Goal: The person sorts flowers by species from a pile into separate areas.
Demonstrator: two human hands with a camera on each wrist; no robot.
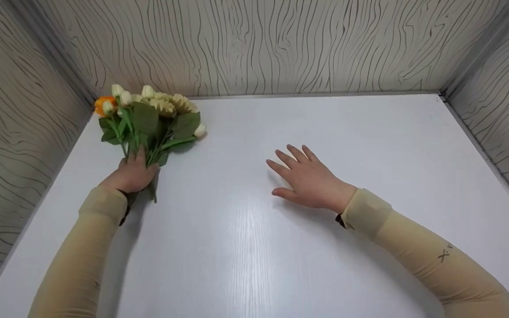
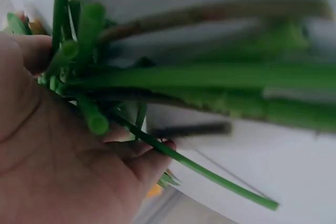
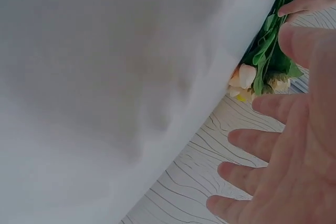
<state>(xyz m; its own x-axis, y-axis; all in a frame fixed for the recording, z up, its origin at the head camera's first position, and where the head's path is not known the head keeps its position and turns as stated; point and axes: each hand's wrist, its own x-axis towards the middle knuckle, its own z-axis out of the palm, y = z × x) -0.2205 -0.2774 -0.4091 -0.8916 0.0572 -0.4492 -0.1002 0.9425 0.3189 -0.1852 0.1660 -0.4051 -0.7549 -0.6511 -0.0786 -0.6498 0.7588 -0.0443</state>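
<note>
At the back left of the white table, a bouquet [image 1: 148,121] lies with its blooms toward the back wall. It has white tulips [image 1: 147,92], cream ruffled flowers [image 1: 170,105], an orange bloom [image 1: 103,106] and broad green leaves. My left hand [image 1: 133,174] grips the stems from above, thumb on one side and fingers on the other. The left wrist view shows the cut green stems [image 2: 210,77] running out past the palm, some blurred. Over the middle of the table my right hand [image 1: 309,181] is spread, palm down and holding nothing, with its shadow beneath.
The white tabletop [image 1: 237,247] stretches out in front. Wood-grain patterned panels [image 1: 254,48] stand along its back and both sides, meeting at grey corner posts [image 1: 480,48].
</note>
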